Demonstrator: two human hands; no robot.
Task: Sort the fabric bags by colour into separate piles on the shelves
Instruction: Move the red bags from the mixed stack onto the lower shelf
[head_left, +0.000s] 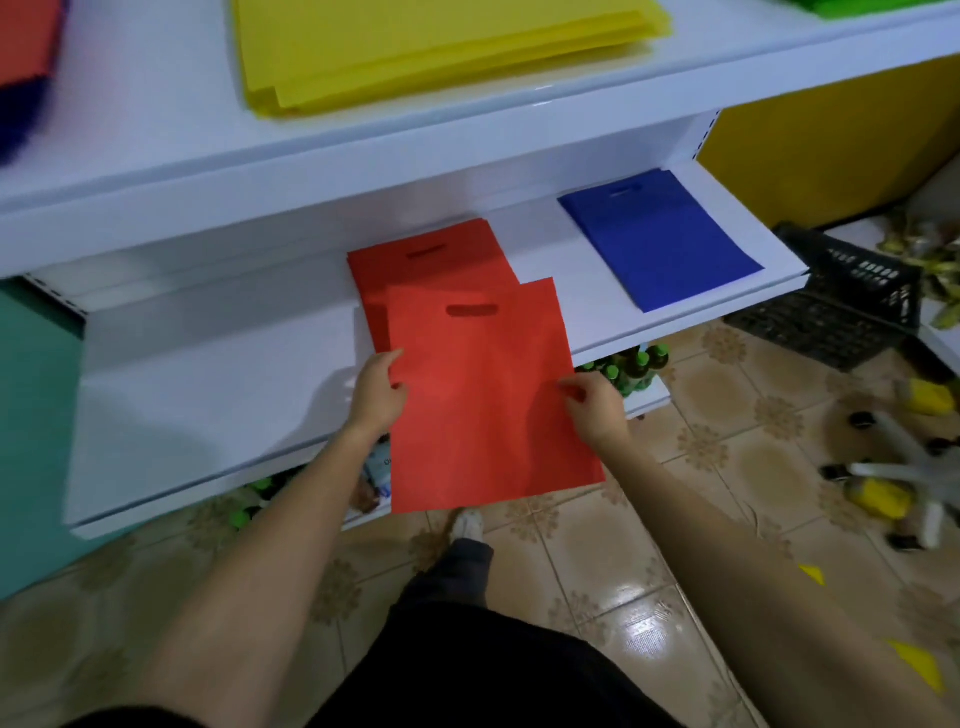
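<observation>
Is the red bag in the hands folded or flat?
Flat: the red bag shows its whole rectangle and handle hole, with the left hand and right hand holding its sides.

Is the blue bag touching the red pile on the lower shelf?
No, the blue bag lies apart to the right of the red pile, with bare white shelf showing between them.

The red bag (483, 395) hides much of the red pile (400, 280); the top edge cuts off the green pile (883, 5).

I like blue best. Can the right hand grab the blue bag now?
Probably not yet: the right hand pinches the red bag. Nothing blocks the blue bag, though, once it lets go.
</observation>
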